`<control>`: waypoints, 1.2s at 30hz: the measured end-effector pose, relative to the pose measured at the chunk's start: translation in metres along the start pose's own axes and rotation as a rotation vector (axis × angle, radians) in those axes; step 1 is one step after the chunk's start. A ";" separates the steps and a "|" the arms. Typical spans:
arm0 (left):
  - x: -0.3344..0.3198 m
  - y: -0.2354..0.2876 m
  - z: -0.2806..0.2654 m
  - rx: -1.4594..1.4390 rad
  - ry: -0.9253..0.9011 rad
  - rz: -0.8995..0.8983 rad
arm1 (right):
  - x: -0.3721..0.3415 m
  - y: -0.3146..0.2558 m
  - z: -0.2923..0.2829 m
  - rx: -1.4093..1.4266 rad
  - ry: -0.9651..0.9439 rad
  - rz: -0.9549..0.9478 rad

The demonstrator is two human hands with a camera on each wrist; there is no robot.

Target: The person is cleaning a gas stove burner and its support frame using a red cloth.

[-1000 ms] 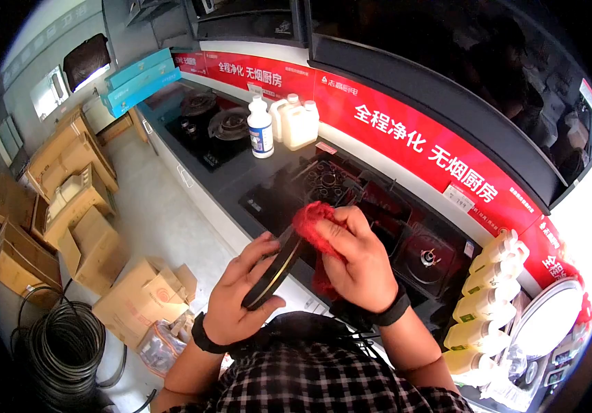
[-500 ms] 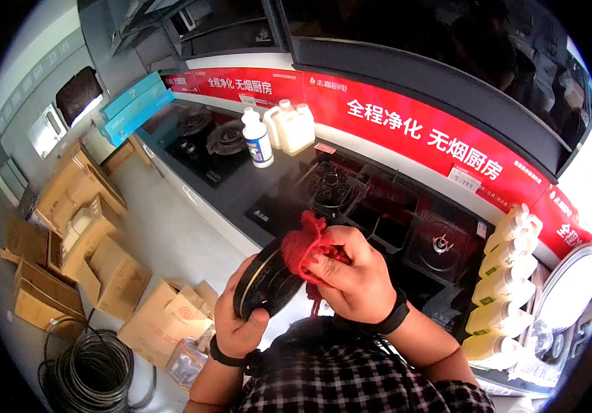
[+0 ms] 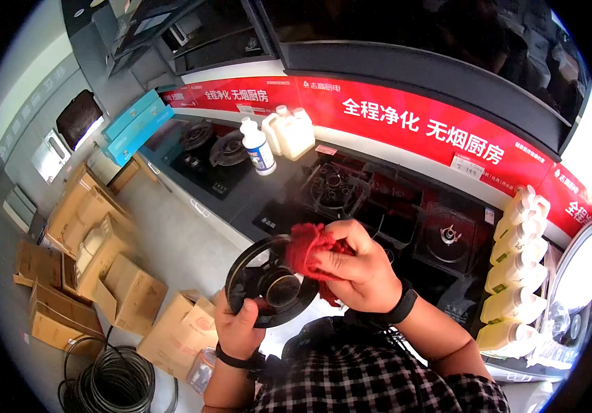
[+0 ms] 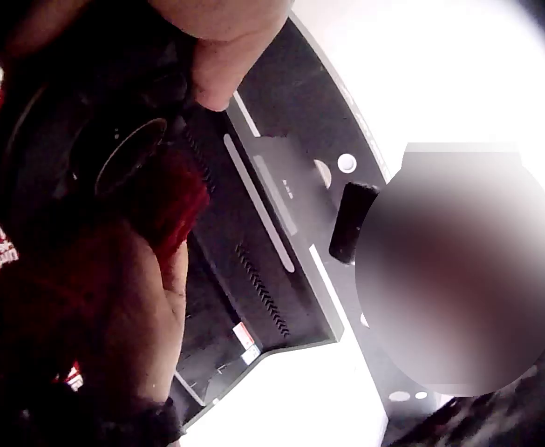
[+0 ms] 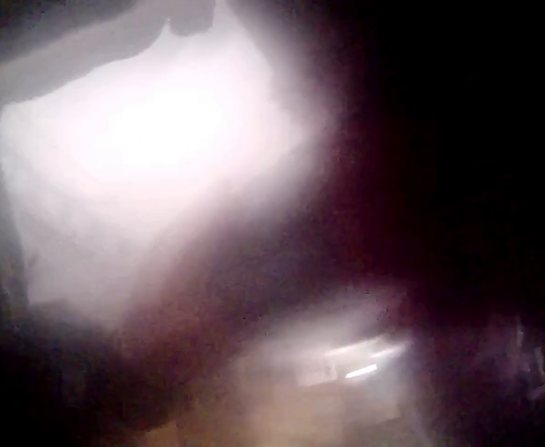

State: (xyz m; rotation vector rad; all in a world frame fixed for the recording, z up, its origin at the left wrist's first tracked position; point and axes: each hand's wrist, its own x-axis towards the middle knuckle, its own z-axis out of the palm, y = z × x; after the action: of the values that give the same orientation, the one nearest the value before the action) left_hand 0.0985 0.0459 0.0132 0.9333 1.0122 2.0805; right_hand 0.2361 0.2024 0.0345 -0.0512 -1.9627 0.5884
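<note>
My left hand [image 3: 235, 332] holds a black round stove burner tray [image 3: 261, 282] by its lower left edge, thumb over the near face. The tray is tilted up in front of my body, its ringed centre showing. A crumpled red cloth [image 3: 307, 252] is bunched in my right hand [image 3: 365, 281], pinched between thumb and fingers, and lies against the tray's upper right part, hiding it. In the left wrist view the cloth [image 4: 172, 205] overlaps the tray's dark face beside its centre ring. The right wrist view is blurred and dark.
Behind the hands a black gas cooktop [image 3: 378, 213] is set in the counter, its right burner [image 3: 449, 234] uncovered. A white bottle [image 3: 259, 148] and pale jugs [image 3: 296, 134] stand at the back. Several yellowish jugs [image 3: 513, 303] line the right. Cardboard boxes [image 3: 130, 292] and coiled cable [image 3: 113, 382] cover floor at left.
The tray has turned from edge-on to showing its face and come lower. The right hand with the red cloth has stayed at its upper right side. The head view has shifted slightly.
</note>
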 end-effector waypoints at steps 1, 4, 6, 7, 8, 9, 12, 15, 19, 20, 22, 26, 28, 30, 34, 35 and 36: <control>0.001 0.000 -0.002 0.008 -0.016 0.004 | 0.000 -0.002 0.001 0.026 0.041 0.031; 0.002 -0.002 -0.007 0.022 -0.046 -0.005 | 0.000 -0.008 0.002 -0.147 -0.018 0.019; 0.002 -0.003 -0.006 0.013 -0.043 -0.029 | -0.002 -0.005 0.009 -0.221 -0.020 -0.009; 0.002 -0.003 -0.006 0.008 -0.046 -0.033 | -0.003 -0.006 0.009 -0.250 -0.045 -0.049; 0.003 -0.004 -0.005 0.002 -0.049 -0.036 | -0.003 -0.007 0.008 -0.280 -0.070 -0.090; 0.003 -0.004 -0.005 -0.006 -0.051 -0.040 | -0.003 -0.008 0.007 -0.311 -0.097 -0.130; 0.003 -0.007 -0.008 0.053 -0.052 -0.067 | -0.002 -0.005 0.007 -0.248 -0.112 -0.092; 0.005 -0.014 -0.011 0.046 -0.060 -0.061 | -0.002 0.003 0.004 -0.057 -0.129 -0.025; 0.011 -0.010 0.001 -0.007 -0.105 -0.025 | -0.008 0.008 0.001 0.174 -0.071 0.098; 0.011 -0.010 0.000 -0.017 -0.113 -0.026 | -0.006 0.007 -0.002 0.098 -0.048 0.049; 0.012 -0.008 -0.006 -0.035 -0.130 -0.030 | -0.009 0.008 0.000 0.090 -0.019 0.094; 0.007 -0.010 -0.010 0.139 -0.178 -0.006 | -0.010 -0.002 0.001 -0.012 -0.009 0.125; 0.006 -0.012 -0.010 0.148 -0.176 0.007 | -0.010 -0.007 0.000 -0.083 -0.026 0.131; 0.007 -0.012 -0.008 0.108 -0.199 -0.009 | -0.010 -0.010 -0.002 -0.153 -0.055 0.136; 0.007 -0.012 -0.001 0.124 -0.182 0.020 | -0.012 -0.008 0.003 -0.213 0.010 0.046; 0.007 -0.011 0.002 0.095 -0.161 0.014 | -0.012 -0.008 0.004 -0.224 0.019 0.034; 0.007 -0.010 0.006 0.066 -0.140 0.008 | -0.013 -0.007 0.004 -0.236 0.027 0.022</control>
State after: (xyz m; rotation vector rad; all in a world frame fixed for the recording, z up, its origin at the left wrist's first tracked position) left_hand 0.1020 0.0588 0.0103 1.1018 1.0097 1.9685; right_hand 0.2401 0.1908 0.0257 -0.2264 -1.9990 0.3661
